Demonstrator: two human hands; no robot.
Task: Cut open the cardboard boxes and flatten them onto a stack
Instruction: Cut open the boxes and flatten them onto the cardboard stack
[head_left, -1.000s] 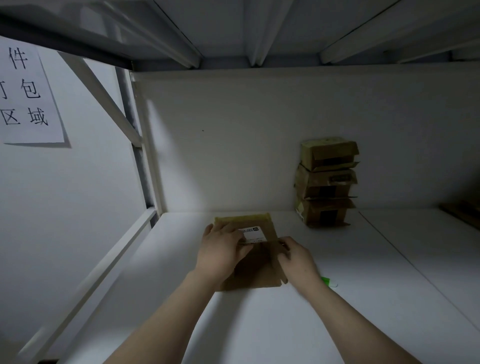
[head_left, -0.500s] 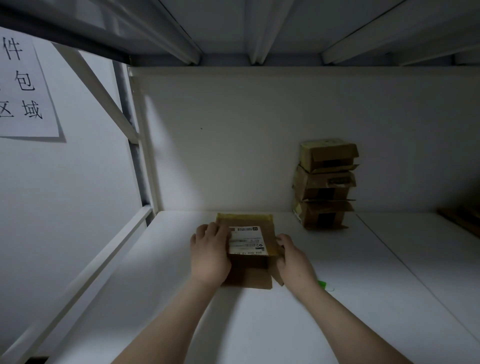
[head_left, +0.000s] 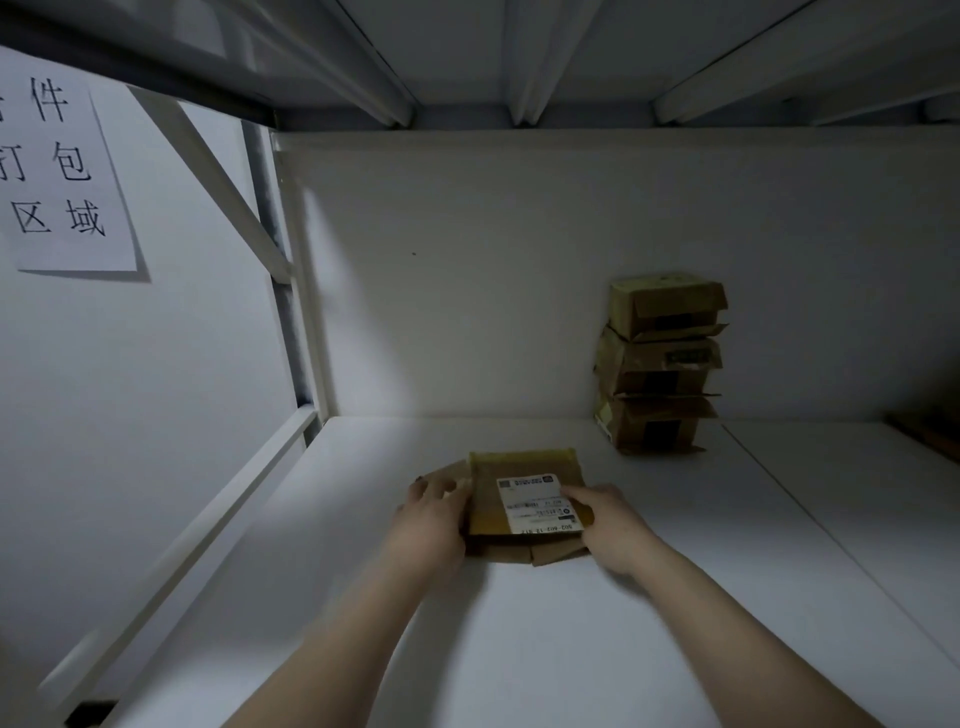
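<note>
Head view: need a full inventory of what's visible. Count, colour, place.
flattened cardboard box: 1, brown, lying mid-shelf under both hands
shipping label: 1, white, on top of that box
standing boxes: 3, brown, stacked against the back wall, right of centre
paper sign: 1, white with black characters, left wall
shelf: 1, white, bears all boxes
brown item: 1, far right edge, cut off, unidentifiable
left hand: rests on the box's left flap
right hand: on the box's right side, finger touching the label

Left hand (head_left: 430, 512) and right hand (head_left: 615, 522) palm-down

Dim, bluish, grainy; light patch at left; wide-angle edge distortion.
</note>
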